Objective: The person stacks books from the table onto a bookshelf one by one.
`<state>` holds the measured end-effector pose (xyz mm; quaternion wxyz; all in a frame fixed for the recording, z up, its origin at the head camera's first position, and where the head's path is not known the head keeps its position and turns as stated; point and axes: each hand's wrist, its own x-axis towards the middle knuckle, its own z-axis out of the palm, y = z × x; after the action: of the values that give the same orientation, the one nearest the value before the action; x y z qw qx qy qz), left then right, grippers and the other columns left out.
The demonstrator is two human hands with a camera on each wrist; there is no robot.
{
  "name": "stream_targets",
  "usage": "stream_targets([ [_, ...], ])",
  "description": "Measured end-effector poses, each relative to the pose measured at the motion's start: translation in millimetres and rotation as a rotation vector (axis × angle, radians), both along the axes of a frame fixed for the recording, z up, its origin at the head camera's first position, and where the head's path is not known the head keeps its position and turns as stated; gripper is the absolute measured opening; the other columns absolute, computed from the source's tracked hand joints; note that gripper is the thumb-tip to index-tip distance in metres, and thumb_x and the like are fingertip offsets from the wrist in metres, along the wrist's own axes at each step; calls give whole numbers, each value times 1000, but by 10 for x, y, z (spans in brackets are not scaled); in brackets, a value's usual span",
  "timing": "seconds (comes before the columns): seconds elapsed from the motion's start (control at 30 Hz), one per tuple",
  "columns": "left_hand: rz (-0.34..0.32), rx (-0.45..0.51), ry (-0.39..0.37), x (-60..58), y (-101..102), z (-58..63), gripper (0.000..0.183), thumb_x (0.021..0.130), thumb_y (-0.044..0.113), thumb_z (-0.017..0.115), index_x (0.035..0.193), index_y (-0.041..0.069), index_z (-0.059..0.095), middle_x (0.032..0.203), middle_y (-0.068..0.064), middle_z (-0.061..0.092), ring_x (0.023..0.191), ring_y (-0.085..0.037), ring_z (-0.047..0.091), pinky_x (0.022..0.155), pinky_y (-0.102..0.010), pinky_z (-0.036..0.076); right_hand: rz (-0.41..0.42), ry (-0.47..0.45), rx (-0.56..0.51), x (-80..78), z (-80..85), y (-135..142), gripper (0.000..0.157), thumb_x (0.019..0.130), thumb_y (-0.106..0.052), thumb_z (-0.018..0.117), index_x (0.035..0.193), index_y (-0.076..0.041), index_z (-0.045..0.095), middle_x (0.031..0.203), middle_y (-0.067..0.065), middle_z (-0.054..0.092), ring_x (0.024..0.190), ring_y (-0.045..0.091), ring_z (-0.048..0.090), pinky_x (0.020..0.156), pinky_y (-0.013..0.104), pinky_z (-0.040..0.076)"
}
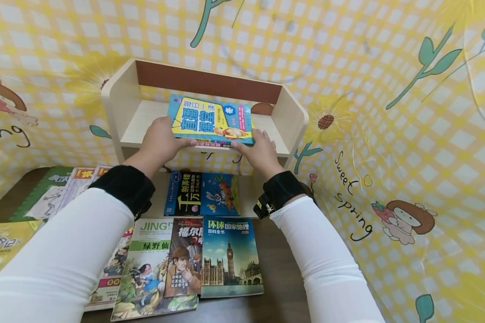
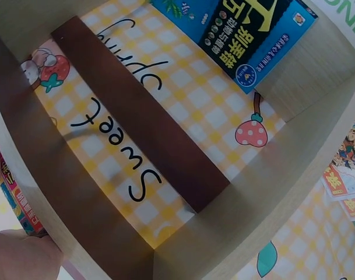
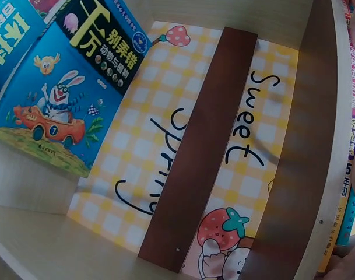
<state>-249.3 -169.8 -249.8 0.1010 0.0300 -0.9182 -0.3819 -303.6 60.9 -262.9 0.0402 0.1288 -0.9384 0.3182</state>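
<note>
A small stack of books [image 1: 212, 119], topped by a blue and yellow cover with Chinese lettering, lies flat at the front of the upper board of a pale wooden bookshelf [image 1: 295, 112]. My left hand [image 1: 159, 141] grips its left end and my right hand [image 1: 260, 150] its right end. Both thumbs lie along the front edge, while most other fingers are hidden behind the stack. In the right wrist view, coloured book spines [image 3: 347, 146] show beyond the shelf board. Only part of the left hand [image 2: 23, 254] appears in the left wrist view.
On the lower shelf level lies a blue and black book [image 1: 204, 194]. Several books lie on the dark table, including a Big Ben cover [image 1: 231, 264], a detective cover [image 1: 183, 264] and a green-titled one [image 1: 145, 269]. Patterned yellow cloth [image 1: 347, 148] surrounds the shelf.
</note>
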Motion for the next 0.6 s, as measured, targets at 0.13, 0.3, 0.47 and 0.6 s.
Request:
stream_targets([
  [0.13, 25, -29, -7, -4, 9, 16, 65, 90, 35, 67, 136, -4, 44, 124, -23, 47, 106, -34, 48, 93, -48, 42, -1, 11, 14, -12, 6, -22, 76, 91, -51, 59, 150, -10, 34, 156, 9, 31, 148, 28, 9, 119, 49, 3],
  [0.3, 40, -63, -33, -5, 28, 28, 71, 92, 37, 64, 140, -8, 36, 128, -25, 44, 106, -35, 45, 93, -48, 42, -15, 5, 24, -19, 8, -32, 76, 92, -50, 59, 150, -10, 34, 156, 9, 31, 148, 28, 9, 119, 48, 3],
  [0.47, 38, -85, -42, -15, 49, 45, 72, 93, 38, 63, 142, -7, 34, 136, -25, 40, 110, -37, 45, 96, -48, 42, -31, 5, 12, -31, 10, -29, 73, 91, -51, 59, 149, -12, 36, 155, 7, 33, 148, 28, 10, 119, 48, 3],
  [0.6, 38, -99, -46, -24, 70, 52, 68, 94, 38, 62, 138, -7, 38, 139, -25, 39, 110, -36, 44, 95, -49, 41, -48, 31, 9, -40, 7, -26, 71, 91, -50, 59, 147, -12, 40, 154, 7, 35, 148, 28, 12, 119, 50, 3],
])
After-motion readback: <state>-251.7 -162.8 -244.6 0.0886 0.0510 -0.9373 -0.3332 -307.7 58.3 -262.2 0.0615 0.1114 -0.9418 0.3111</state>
